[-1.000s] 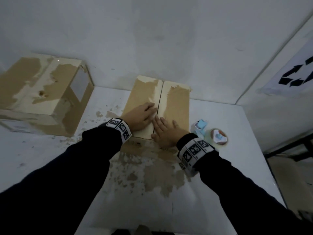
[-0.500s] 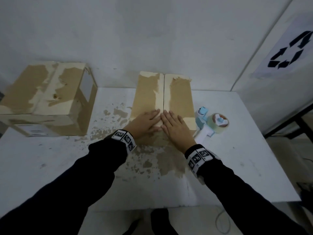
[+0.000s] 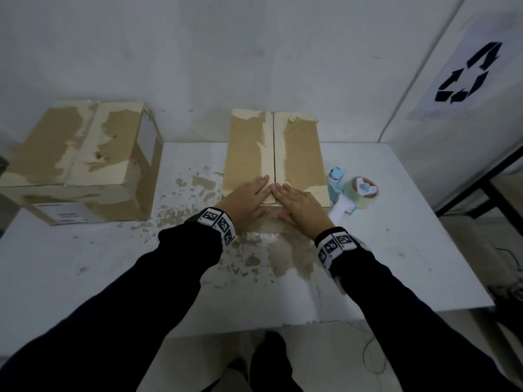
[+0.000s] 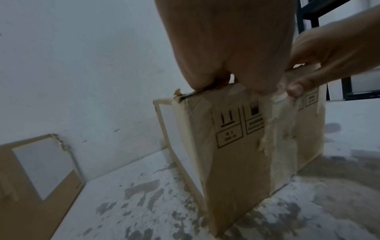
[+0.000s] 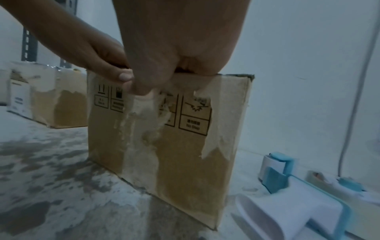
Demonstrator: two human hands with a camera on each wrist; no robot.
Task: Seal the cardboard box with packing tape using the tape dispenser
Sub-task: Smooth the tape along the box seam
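Note:
A brown cardboard box point(image 3: 301, 154) stands at the back middle of the white table point(image 3: 85, 264), its two top flaps closed along a centre seam. My left hand point(image 3: 249, 198) lies flat on the left flap's near end. My right hand point(image 3: 297, 202) lies flat on the right flap beside it, fingers straight. Both thumbs hang over the front face point(image 4: 242, 162), which shows torn paper and printed handling marks point(image 5: 194, 116). A blue and white tape dispenser point(image 3: 343, 193) with a clear tape roll point(image 3: 363, 190) lies on the table just right of the box.
A second, larger cardboard box point(image 3: 79, 162) sits at the table's left. Brown torn-paper patches point(image 3: 271, 256) stain the table before the box. A wall runs close behind; a recycling sign point(image 3: 467, 75) hangs at right. The table's right edge point(image 3: 441, 222) is near the dispenser.
The head view has pulled back and up, showing more table. Both hands have stayed on the near end of the flaps, now lying flatter and side by side at the seam.

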